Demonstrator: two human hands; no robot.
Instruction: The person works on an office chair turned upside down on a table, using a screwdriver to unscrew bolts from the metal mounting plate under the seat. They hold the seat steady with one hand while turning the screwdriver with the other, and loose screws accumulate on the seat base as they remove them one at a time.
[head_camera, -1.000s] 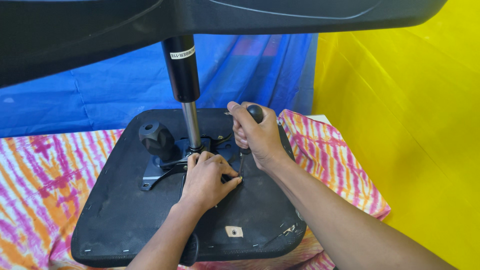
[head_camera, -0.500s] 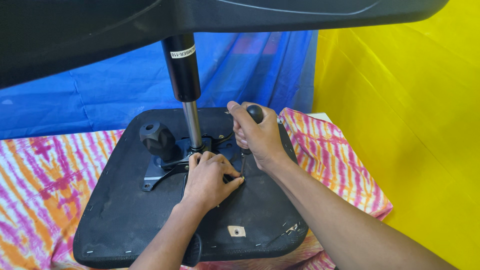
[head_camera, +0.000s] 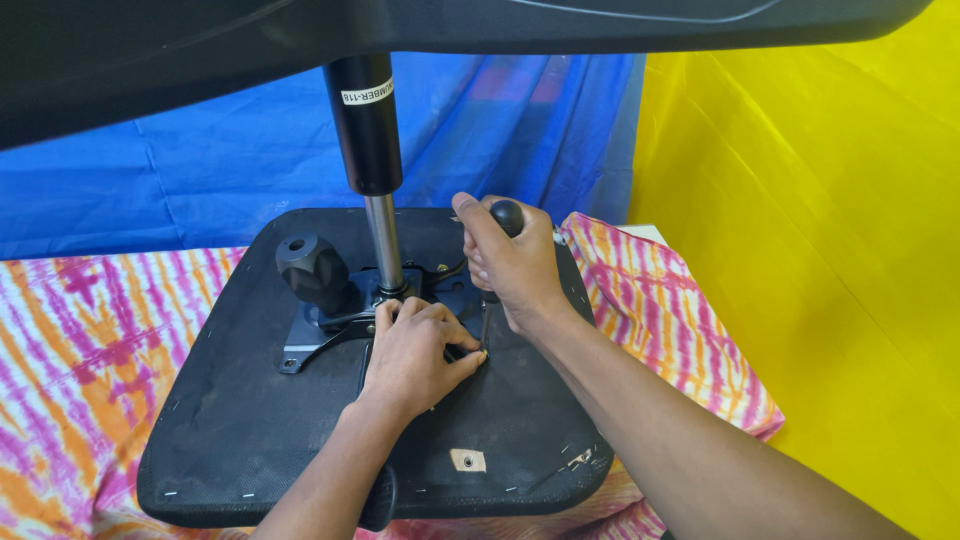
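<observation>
Two bare hands work at the middle of an upturned black chair seat (head_camera: 250, 430) lying on a pink-and-orange striped cloth (head_camera: 90, 340). The right hand (head_camera: 510, 265) is wrapped shut around the black handle of a screwdriver (head_camera: 507, 215), whose thin shaft runs down from the fist to the seat. Just left of that shaft, the left hand (head_camera: 415, 355) rests curled on the black metal mechanism plate (head_camera: 320, 330), fingertips pinched at the shaft's tip; what they pinch is hidden. Beyond the left hand stand a black knob (head_camera: 310, 265) and the gas cylinder (head_camera: 368, 150), which bears a small white rectangular label near its top. Behind both hands hangs blue sheeting (head_camera: 200, 170); right of the right hand, yellow sheeting (head_camera: 820, 260) stands close by. Toward the wrists, the seat's near part lies bare, with a small pale square patch (head_camera: 467, 460).
</observation>
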